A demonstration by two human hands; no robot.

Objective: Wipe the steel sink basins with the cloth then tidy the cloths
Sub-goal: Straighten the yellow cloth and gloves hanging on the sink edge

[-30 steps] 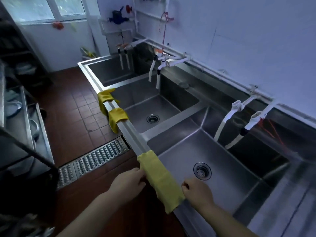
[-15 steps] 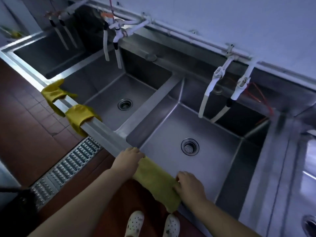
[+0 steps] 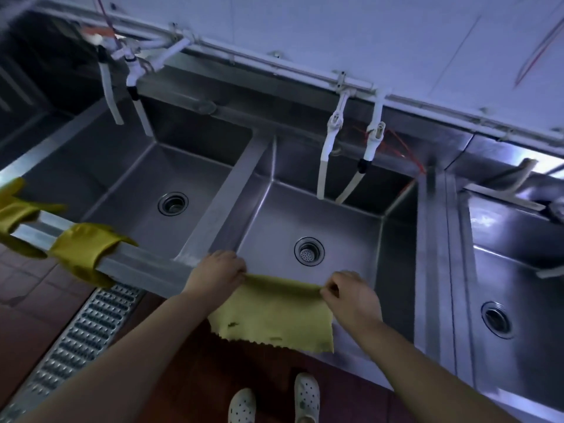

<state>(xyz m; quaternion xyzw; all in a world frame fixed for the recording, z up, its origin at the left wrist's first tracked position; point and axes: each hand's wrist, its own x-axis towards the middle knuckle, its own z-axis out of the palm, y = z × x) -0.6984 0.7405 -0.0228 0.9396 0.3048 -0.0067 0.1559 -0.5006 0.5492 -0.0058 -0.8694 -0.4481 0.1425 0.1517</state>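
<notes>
Both hands pinch the top edge of the yellow cloth (image 3: 274, 312) — the left hand (image 3: 218, 273) at one corner, the right hand (image 3: 351, 297) at the other — stretching it flat along the front rim (image 3: 146, 264) of the steel sink, likely so it drapes evenly to dry, as two other cloths (image 3: 84, 250) hang further left.

Yellow cloth (image 3: 271, 312), steel-grey sink (image 3: 335, 221)

left hand (image 3: 218, 271) + right hand (image 3: 351, 296) pinch yellow cloth (image 3: 274, 315) | draped over sink rim (image 3: 146, 264) | gloves (image 3: 82, 248) apparently on rim
</notes>
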